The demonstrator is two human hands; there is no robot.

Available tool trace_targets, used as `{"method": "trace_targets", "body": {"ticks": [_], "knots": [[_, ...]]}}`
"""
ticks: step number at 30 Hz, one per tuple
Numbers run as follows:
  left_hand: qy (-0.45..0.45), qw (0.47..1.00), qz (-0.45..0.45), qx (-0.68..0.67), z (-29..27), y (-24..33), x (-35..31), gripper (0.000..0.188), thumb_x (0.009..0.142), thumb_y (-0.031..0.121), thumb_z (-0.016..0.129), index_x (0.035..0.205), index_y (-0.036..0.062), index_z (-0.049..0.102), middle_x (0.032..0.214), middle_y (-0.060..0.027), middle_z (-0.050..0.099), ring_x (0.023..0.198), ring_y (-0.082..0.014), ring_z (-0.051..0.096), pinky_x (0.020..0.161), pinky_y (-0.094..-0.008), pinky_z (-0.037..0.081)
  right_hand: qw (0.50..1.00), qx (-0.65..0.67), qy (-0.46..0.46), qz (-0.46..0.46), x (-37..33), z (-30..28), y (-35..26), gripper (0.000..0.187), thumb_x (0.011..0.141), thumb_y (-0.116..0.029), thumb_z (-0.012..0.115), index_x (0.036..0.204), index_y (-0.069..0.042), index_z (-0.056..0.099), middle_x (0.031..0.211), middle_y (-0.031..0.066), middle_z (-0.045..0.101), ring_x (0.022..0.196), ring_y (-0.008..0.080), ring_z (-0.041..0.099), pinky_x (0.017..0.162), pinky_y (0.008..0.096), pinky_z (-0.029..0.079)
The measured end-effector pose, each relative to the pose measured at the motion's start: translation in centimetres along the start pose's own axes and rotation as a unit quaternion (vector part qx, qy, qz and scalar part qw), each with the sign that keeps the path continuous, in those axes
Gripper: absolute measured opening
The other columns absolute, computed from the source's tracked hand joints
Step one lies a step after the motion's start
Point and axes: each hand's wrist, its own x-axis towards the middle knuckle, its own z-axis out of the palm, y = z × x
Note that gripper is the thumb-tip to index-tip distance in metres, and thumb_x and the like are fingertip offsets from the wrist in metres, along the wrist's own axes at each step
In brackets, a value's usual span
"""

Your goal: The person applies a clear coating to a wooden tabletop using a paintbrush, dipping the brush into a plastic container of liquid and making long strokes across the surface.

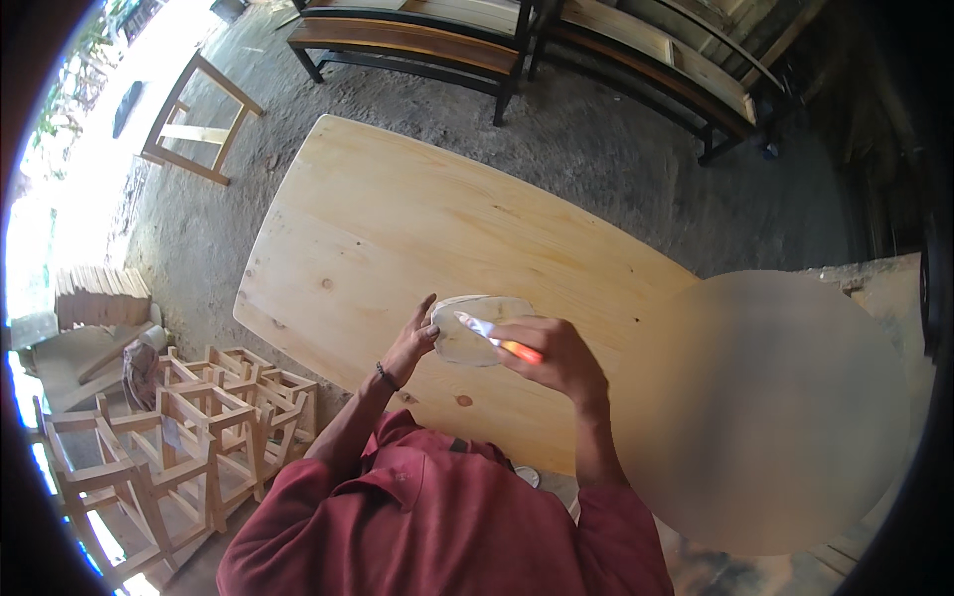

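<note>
My left hand [413, 341] is closed on the left edge of a pale, rounded flat piece [459, 344], thumb on top. Whether that piece is a lid, a board or a shallow container I cannot tell. In my right hand [561, 364] is a slim tool with an orange-red handle [522, 351] and a whitish front end. Its tip points left and lies over the pale piece; contact is unclear. Both hands are above a large light wooden tabletop [397, 228] with curved long edges and dark knots.
Stacked wooden frames [189, 427] stand at the lower left, by a pile of thin boards [102, 296]. A small wooden frame [204, 124] rests on the concrete floor at far left. Dark-legged benches [407, 48] line the back. A round blurred patch hides the right side.
</note>
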Motion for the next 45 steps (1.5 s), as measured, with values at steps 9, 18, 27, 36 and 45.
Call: {"method": "trace_targets", "body": {"ticks": [9, 18, 27, 36, 45], "knots": [[0.027, 0.997, 0.000, -0.076, -7.2, 0.3, -2.1, 0.111, 0.075, 0.061, 0.065, 0.151, 0.0095, 0.003, 0.151, -0.0226, 0.025, 0.137, -0.0353, 0.030, 0.110, -0.0464, 0.029, 0.996, -0.065, -0.050, 0.040, 6.2, 6.5, -6.2, 0.018, 0.077, -0.010, 0.069, 0.095, -0.007, 0.068, 0.082, 0.0131, 0.067, 0.073, 0.0306, 0.066, 0.064, 0.0358, 0.054], [0.047, 0.992, 0.045, -0.104, -13.9, 3.8, -3.4, 0.109, 0.077, 0.059, 0.064, 0.151, 0.0067, 0.003, 0.150, -0.0227, 0.024, 0.137, -0.0344, 0.031, 0.111, -0.0458, 0.028, 0.986, 0.118, 0.111, -0.039, 9.3, 6.6, -10.4, 0.016, 0.076, -0.003, 0.073, 0.091, 0.000, 0.067, 0.089, 0.0158, 0.070, 0.078, 0.0220, 0.070, 0.065, 0.0295, 0.055], [0.078, 0.982, 0.082, -0.149, -22.0, 4.6, -4.3, 0.105, 0.080, 0.058, 0.060, 0.150, 0.0063, 0.002, 0.150, -0.0217, 0.024, 0.135, -0.0341, 0.035, 0.110, -0.0451, 0.029, 0.628, 0.708, 0.274, 0.171, 11.5, 21.9, -3.3, 0.035, 0.087, -0.021, 0.066, 0.115, -0.007, 0.052, 0.115, 0.0047, 0.060, 0.097, 0.0147, 0.062, 0.084, 0.0316, 0.054], [0.124, 0.969, 0.096, -0.192, -31.4, 2.7, -6.5, 0.108, 0.075, 0.062, 0.061, 0.151, 0.0092, 0.005, 0.152, -0.0168, 0.023, 0.136, -0.0319, 0.034, 0.109, -0.0440, 0.031, 0.542, 0.761, 0.277, 0.224, 21.0, 27.9, -4.9, 0.032, 0.091, -0.024, 0.062, 0.118, -0.009, 0.056, 0.113, -0.0011, 0.063, 0.092, 0.0085, 0.063, 0.073, 0.0223, 0.058], [0.178, 0.950, 0.115, -0.231, -36.3, 2.0, -9.6, 0.118, 0.068, 0.064, 0.069, 0.150, 0.0036, 0.008, 0.151, -0.0146, 0.025, 0.139, -0.0292, 0.029, 0.109, -0.0456, 0.032, 0.760, 0.496, 0.297, 0.297, 33.9, 37.7, 2.0, 0.032, 0.091, -0.021, 0.064, 0.117, -0.004, 0.055, 0.111, 0.0073, 0.059, 0.099, 0.0168, 0.059, 0.084, 0.0298, 0.052]]}}
